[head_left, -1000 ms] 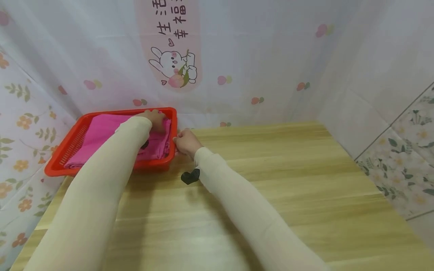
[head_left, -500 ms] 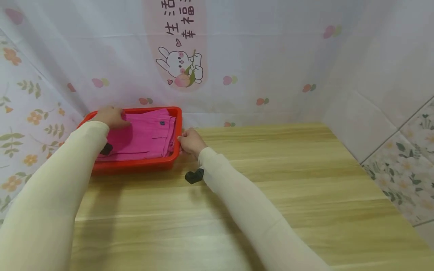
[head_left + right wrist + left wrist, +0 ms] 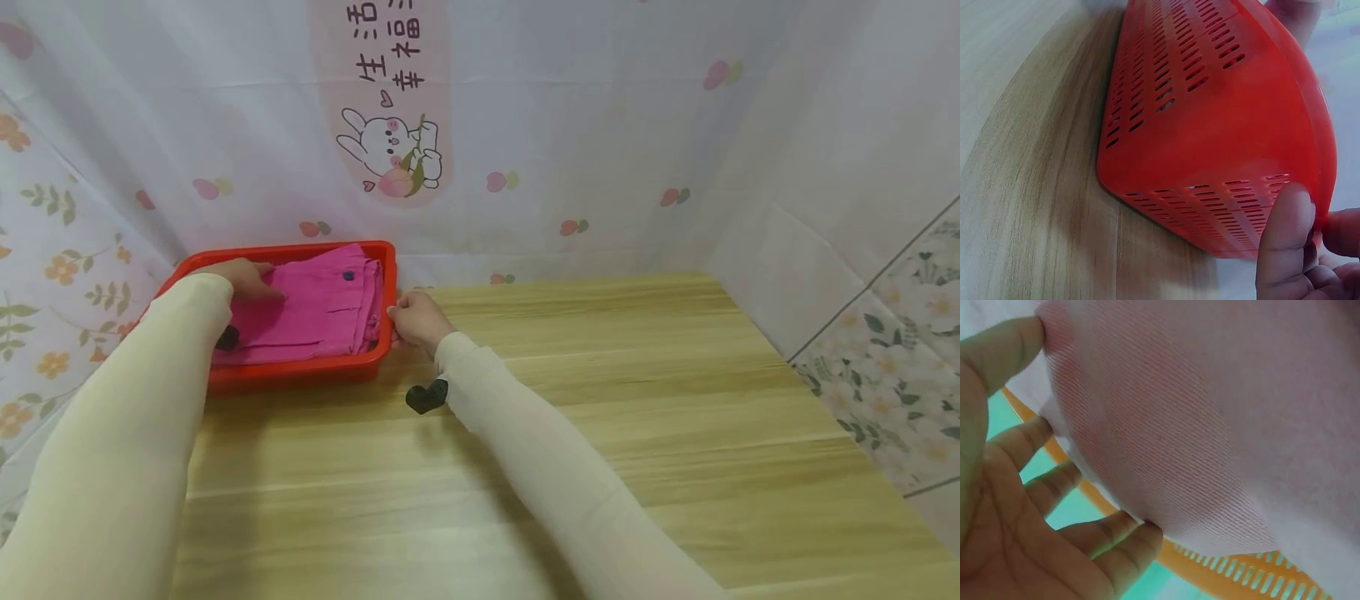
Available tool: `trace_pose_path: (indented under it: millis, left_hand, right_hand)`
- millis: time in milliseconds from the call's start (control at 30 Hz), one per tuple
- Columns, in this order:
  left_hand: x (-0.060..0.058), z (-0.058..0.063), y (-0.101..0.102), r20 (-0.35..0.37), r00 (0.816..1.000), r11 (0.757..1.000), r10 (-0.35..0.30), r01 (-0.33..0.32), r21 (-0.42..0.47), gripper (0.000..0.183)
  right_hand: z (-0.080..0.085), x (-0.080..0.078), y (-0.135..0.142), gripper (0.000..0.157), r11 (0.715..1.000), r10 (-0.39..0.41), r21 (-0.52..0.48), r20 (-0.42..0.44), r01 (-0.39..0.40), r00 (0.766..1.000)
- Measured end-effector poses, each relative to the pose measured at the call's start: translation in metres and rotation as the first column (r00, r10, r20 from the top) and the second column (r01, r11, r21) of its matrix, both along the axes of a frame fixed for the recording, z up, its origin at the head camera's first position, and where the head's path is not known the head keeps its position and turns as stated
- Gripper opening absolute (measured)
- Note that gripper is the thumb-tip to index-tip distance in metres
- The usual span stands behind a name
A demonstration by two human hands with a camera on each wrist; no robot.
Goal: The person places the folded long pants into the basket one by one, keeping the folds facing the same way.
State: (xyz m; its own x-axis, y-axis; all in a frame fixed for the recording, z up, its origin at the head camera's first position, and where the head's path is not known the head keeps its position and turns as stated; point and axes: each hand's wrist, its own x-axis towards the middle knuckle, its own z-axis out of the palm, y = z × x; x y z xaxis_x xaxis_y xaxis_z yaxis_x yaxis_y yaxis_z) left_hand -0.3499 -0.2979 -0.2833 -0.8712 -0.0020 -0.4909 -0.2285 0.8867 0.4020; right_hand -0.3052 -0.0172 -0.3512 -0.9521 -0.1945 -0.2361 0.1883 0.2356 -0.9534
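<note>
A red plastic basket (image 3: 296, 372) with slotted walls stands on the table at the back left, a folded pink garment (image 3: 322, 304) lying inside it. The garment has a dark button near its right end. My left hand (image 3: 243, 279) is over the left part of the garment. In the left wrist view its spread fingertips (image 3: 1150, 528) touch the garment's edge, close to the basket's rim. At the basket's right end, my right hand (image 3: 422, 321) pinches the rim, thumb and fingers on either side of it in the right wrist view.
The wood-grain table (image 3: 570, 433) extends to the right and front of the basket. Right behind the basket hangs a white printed curtain (image 3: 525, 125), and a floral cloth (image 3: 60, 333) borders the left. Floral tiles (image 3: 900, 375) lie at the right.
My left hand has moved left from the garment's right end to its left part, uncovering the button, then shifted slightly nearer. My right hand keeps its hold on the rim.
</note>
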Motion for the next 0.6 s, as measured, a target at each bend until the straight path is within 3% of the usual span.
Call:
trace_pose_path:
  millis: [167,300,600]
  left_hand:
    - [-0.010,-0.006,-0.003,-0.033,0.995,0.992,-0.091,0.088,-0.085,0.114]
    - [-0.016,-0.013,-0.003,-0.090,0.983,0.970,-0.161,0.141,-0.198,0.108]
    - [-0.008,-0.016,-0.003,-0.102,0.982,0.967,-0.162,0.137,-0.215,0.103]
  right_hand:
    - [-0.001,0.000,0.000,0.018,1.000,-0.003,0.012,-0.006,0.003,1.000]
    - [-0.001,0.000,0.000,0.018,1.000,-0.002,0.014,-0.005,0.002,1.000]
    - [-0.002,0.001,0.000,0.017,1.000,0.011,-0.007,0.016,-0.011,1.000]
